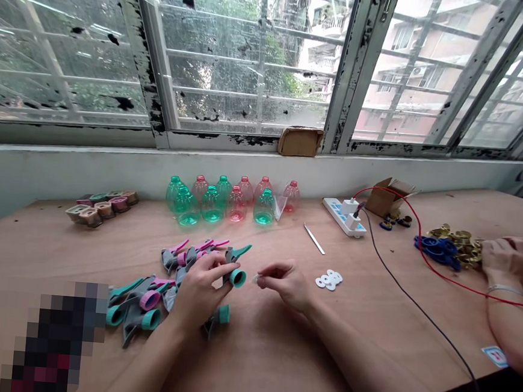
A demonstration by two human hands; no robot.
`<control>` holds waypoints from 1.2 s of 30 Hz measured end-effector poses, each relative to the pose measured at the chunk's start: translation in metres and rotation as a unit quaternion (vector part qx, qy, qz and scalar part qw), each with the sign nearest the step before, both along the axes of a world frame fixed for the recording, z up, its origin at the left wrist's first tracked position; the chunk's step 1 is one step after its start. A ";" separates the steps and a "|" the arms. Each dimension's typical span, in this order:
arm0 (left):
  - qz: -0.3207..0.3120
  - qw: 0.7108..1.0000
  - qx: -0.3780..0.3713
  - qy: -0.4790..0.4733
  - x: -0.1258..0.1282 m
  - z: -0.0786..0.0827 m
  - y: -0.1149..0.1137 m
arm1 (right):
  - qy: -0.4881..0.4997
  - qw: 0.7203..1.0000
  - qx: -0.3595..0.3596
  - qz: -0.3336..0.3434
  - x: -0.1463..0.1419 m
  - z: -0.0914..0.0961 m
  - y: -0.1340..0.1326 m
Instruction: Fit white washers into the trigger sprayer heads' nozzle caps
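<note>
My left hand (200,288) grips a grey trigger spray head (237,277) whose teal screw collar faces my other hand. A short gap to the right, my right hand (288,284) pinches a small, pale, translucent piece (255,278); its exact shape is too small to make out. Around and beneath my left hand lies a pile of grey spray heads (143,307) with teal or pink collars and triggers. Another teal-collared head (224,314) rests just below that hand. White washers (329,280) lie in a small heap to the right of my right hand.
Several green and red transparent bottles (213,207) stand near the wall. Tweezers (314,239) lie beside a power strip (342,217) with cables crossing rightward. At right, another person's hands (512,261) are near gold parts (459,245) and blue rings (438,250).
</note>
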State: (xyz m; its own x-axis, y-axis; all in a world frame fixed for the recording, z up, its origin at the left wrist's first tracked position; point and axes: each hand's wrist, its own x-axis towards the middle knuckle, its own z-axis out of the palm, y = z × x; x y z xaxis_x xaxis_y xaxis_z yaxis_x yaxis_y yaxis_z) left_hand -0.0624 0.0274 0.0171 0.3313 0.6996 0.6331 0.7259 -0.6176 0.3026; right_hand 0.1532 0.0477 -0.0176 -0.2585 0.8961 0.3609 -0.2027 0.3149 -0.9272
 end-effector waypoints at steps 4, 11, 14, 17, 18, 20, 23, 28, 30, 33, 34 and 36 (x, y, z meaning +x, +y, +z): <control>-0.016 0.999 -0.037 -0.009 0.010 -0.003 -0.008 | 0.050 0.997 -0.006 0.059 -0.006 0.000 -0.004; -0.019 0.991 -0.133 -0.005 0.021 -0.009 -0.010 | -0.021 1.000 0.008 0.001 -0.008 -0.005 -0.007; -0.012 0.989 -0.150 -0.013 0.022 -0.009 -0.010 | -0.079 0.994 0.062 -0.050 -0.007 -0.006 -0.008; -0.008 0.986 -0.164 -0.008 0.023 -0.010 -0.009 | -0.121 0.983 0.119 -0.075 -0.007 -0.008 -0.008; -0.008 0.986 -0.169 -0.007 0.023 -0.010 -0.009 | -0.132 0.978 0.142 -0.081 -0.008 -0.009 -0.008; -0.008 0.985 -0.174 -0.009 0.023 -0.010 -0.009 | -0.154 0.966 0.186 -0.089 -0.008 -0.010 -0.008; -0.009 0.985 -0.173 -0.008 0.024 -0.010 -0.008 | -0.178 0.952 0.229 -0.099 -0.007 -0.010 -0.008; 0.004 0.987 -0.162 0.010 0.024 -0.008 -0.009 | -0.248 0.928 0.253 -0.115 -0.005 -0.005 -0.011; 0.000 0.987 -0.157 0.025 0.024 -0.007 -0.010 | -0.272 0.921 0.256 -0.114 -0.005 -0.002 -0.012; -0.016 0.986 -0.156 0.048 0.025 -0.004 -0.011 | -0.294 0.914 0.254 -0.118 -0.004 0.002 -0.013; -0.018 0.986 -0.158 0.053 0.026 -0.003 -0.011 | -0.297 0.913 0.253 -0.117 -0.004 0.003 -0.012; -0.014 0.985 -0.161 0.058 0.026 -0.002 -0.010 | -0.300 0.915 0.247 -0.112 -0.004 0.004 -0.011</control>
State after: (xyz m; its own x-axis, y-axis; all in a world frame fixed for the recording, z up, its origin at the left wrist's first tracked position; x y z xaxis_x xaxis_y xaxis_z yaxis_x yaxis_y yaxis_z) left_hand -0.0364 0.0171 0.0147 0.4109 0.8474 0.3362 0.7505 -0.5238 0.4029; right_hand 0.1491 0.0364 -0.0139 -0.3718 0.7170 0.5897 0.4172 0.6965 -0.5838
